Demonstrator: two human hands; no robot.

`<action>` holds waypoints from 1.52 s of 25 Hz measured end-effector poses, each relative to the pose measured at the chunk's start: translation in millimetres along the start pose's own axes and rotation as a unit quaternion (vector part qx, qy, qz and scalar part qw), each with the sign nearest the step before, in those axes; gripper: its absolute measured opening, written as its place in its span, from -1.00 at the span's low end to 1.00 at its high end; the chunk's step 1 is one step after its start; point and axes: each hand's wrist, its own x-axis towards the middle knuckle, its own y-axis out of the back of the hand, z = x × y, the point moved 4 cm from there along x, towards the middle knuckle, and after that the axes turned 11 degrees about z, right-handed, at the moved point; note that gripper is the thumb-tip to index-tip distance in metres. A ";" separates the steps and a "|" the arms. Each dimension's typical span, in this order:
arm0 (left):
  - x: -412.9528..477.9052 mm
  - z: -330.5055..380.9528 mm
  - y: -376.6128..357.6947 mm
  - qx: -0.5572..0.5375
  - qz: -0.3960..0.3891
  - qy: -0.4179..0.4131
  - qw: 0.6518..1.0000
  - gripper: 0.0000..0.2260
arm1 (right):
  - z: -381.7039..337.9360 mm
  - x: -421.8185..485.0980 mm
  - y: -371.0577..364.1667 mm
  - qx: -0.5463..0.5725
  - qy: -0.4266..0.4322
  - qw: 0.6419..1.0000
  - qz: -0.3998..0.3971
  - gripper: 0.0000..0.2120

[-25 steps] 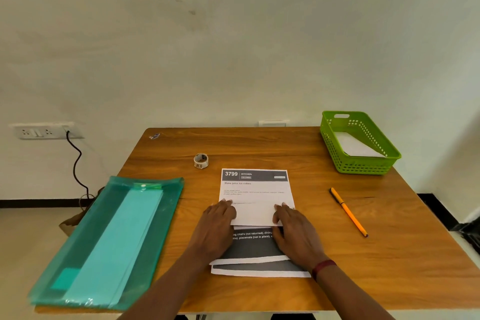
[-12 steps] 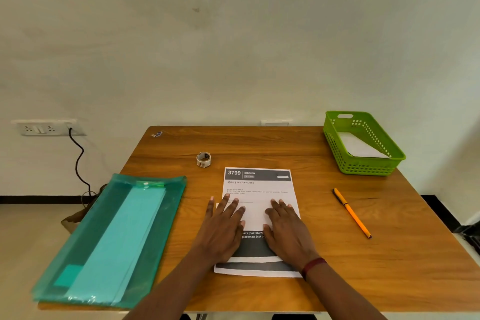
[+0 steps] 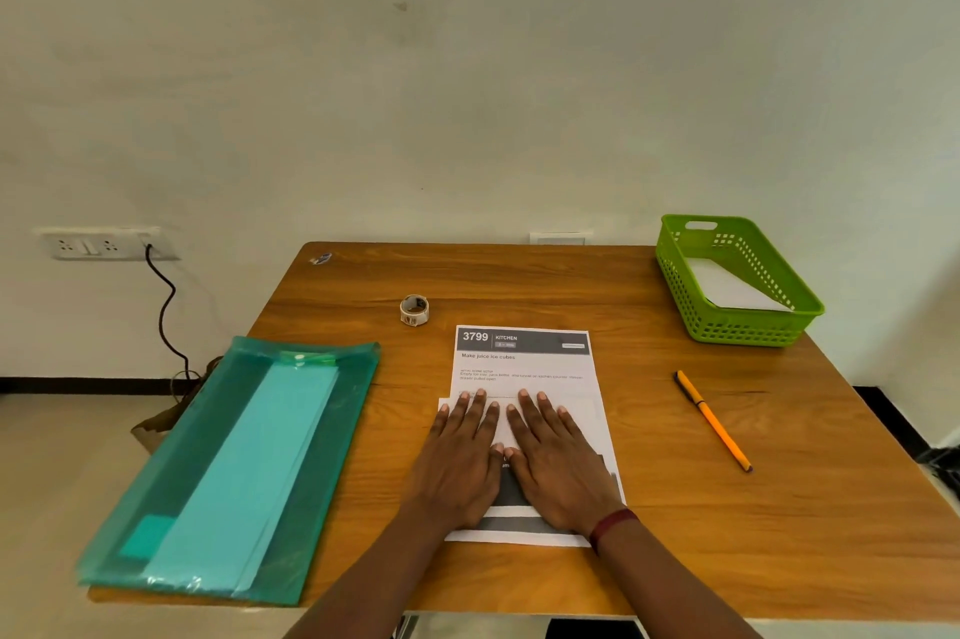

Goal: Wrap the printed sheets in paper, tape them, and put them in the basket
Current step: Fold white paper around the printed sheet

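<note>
The printed sheets (image 3: 524,363), white with a dark header reading 3799 KITCHEN, lie stacked at the table's front middle. My left hand (image 3: 462,456) and my right hand (image 3: 556,456) press flat on the lower half of the stack, side by side, fingers straight. A small roll of tape (image 3: 414,310) stands just beyond the sheets to the left. The green plastic basket (image 3: 748,326) sits at the back right with a white sheet inside. A teal plastic folder (image 3: 228,462) holding light blue paper lies at the left, hanging over the table's edge.
An orange pen (image 3: 712,420) lies right of the sheets. A small scrap (image 3: 321,258) sits at the table's back left corner. A wall socket (image 3: 104,243) with a black cable is at the left, and the wall stands right behind the wooden table (image 3: 519,275).
Both hands slid forward up the stack and flattened from curled to straight fingers. The folded-up top sheet now lies flat over the lower ones.
</note>
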 end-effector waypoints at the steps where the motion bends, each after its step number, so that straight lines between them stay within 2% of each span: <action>1: 0.5 -0.8 0.3 0.004 -0.002 0.015 1.000 -0.44 | 0.2 -0.3 -0.1 -0.002 -0.001 1.000 -0.006 -0.30; 4: 0.0 -4.5 1.3 0.005 -0.011 0.038 0.999 -0.40 | 6.5 -2.0 2.9 -0.014 -0.016 1.000 -0.011 -0.36; 10: 0.1 -6.8 -0.3 0.004 -0.012 0.042 0.999 -0.37 | 32.7 -8.9 11.3 -0.031 -0.053 0.998 -0.029 -0.26; 16: 3.7 -8.5 0.1 -0.013 -0.024 0.052 0.998 -0.38 | 35.8 -5.5 15.4 -0.004 -0.046 0.996 -0.074 -0.18; 20: 17.7 -20.7 12.7 -0.068 -0.083 0.069 0.992 -0.39 | 50.6 8.7 29.2 0.017 -0.038 0.994 -0.099 -0.34; 22: 25.0 -27.7 19.9 -0.092 -0.105 0.069 0.988 -0.36 | 51.4 15.9 33.5 0.020 -0.039 0.994 -0.101 -0.35; 26: 30.2 -25.1 27.4 -0.109 -0.087 0.068 0.988 -0.36 | 42.8 25.6 35.9 -0.009 -0.039 0.994 -0.101 -0.33; 29: 35.6 -16.2 34.0 -0.077 -0.077 0.060 0.992 -0.35 | 41.0 31.5 38.6 -0.029 -0.028 0.995 -0.096 -0.28; 31: 38.8 -11.9 41.5 -0.051 -0.060 0.062 0.995 -0.30 | 40.3 34.4 43.2 -0.040 -0.025 0.996 -0.081 -0.20; 34: 39.3 -10.3 51.8 -0.022 -0.016 0.049 0.998 -0.27 | 38.1 30.9 51.1 -0.029 -0.035 0.999 -0.015 -0.14; 36: 35.6 -12.4 54.6 -0.024 0.004 0.040 0.999 -0.34 | 37.0 20.7 54.6 0.006 -0.048 0.998 0.037 -0.20; 38: 30.3 -16.0 61.5 -0.034 0.036 0.041 0.998 -0.47 | 38.2 9.4 58.4 0.055 -0.052 0.993 0.095 -0.35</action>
